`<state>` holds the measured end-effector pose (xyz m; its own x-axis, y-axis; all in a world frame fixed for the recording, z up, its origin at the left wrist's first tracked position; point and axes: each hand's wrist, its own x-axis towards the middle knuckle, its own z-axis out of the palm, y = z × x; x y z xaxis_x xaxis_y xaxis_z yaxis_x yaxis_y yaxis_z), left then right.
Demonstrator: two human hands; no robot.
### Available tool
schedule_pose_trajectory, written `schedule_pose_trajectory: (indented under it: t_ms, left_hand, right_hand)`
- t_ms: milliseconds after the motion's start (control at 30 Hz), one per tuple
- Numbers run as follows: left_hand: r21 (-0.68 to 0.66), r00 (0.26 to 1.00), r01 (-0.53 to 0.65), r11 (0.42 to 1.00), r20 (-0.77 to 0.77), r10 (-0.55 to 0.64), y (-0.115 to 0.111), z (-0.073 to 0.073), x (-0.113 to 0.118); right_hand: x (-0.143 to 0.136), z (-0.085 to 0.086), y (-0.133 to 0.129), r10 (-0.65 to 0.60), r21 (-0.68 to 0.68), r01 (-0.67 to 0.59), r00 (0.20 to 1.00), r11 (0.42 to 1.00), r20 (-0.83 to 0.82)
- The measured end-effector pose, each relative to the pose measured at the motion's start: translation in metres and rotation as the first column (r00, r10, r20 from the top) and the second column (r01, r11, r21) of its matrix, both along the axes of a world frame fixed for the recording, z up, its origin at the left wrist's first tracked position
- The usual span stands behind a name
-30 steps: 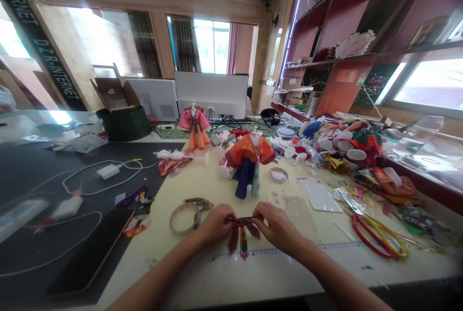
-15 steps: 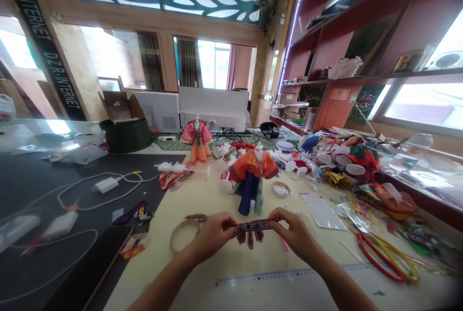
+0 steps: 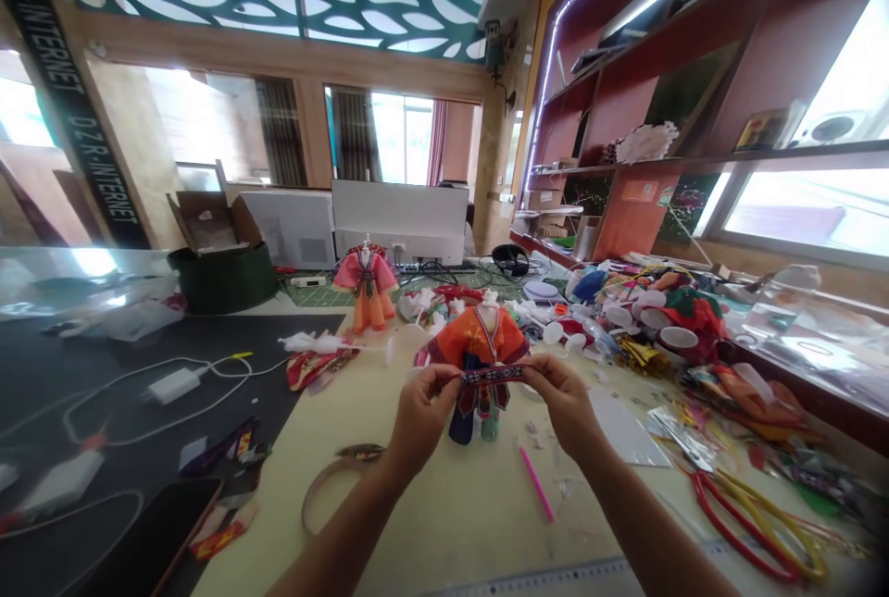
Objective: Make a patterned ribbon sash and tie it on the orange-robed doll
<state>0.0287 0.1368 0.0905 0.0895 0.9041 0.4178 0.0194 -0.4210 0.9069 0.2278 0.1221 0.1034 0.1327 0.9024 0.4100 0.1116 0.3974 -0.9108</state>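
Note:
A dark patterned fabric band [image 3: 492,377] with pointed tabs hanging from it is stretched between both hands. My left hand [image 3: 425,412] pinches its left end, and my right hand [image 3: 566,401] pinches its right end. Just behind the band stands a headless doll figure in an orange top [image 3: 479,335] with a dark blue and green lower part, partly covered by the band. A second small figure in pink and orange [image 3: 366,287] stands farther back on the left.
Pink stick [image 3: 536,483] and ruler [image 3: 569,573] lie in front. Red- and yellow-handled scissors [image 3: 746,514] are at right, below piled fabric scraps and white cups [image 3: 677,338]. A tape roll [image 3: 306,497], phone [image 3: 156,537] and white cables [image 3: 173,384] lie left.
Both hands have raised the band forward, from in front of the orange figure to over its waist. The pink stick now shows more fully, and the view has shifted.

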Motion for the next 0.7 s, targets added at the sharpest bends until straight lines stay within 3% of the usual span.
schedule_pose_trajectory:
  t_ms: [300,700]
  left_hand:
    - [0.05,0.986,-0.164,0.985,-0.017,0.165,0.012,-0.006,0.02]
    - [0.116,0.964,-0.259,0.959,-0.039,0.265,0.021,-0.006,0.03]
  right_hand:
    - [-0.012,-0.013,0.03,-0.041,0.022,0.046,0.985,0.999,-0.167]
    - [-0.016,-0.008,0.033,-0.067,0.051,0.078,0.981,0.996,-0.185]
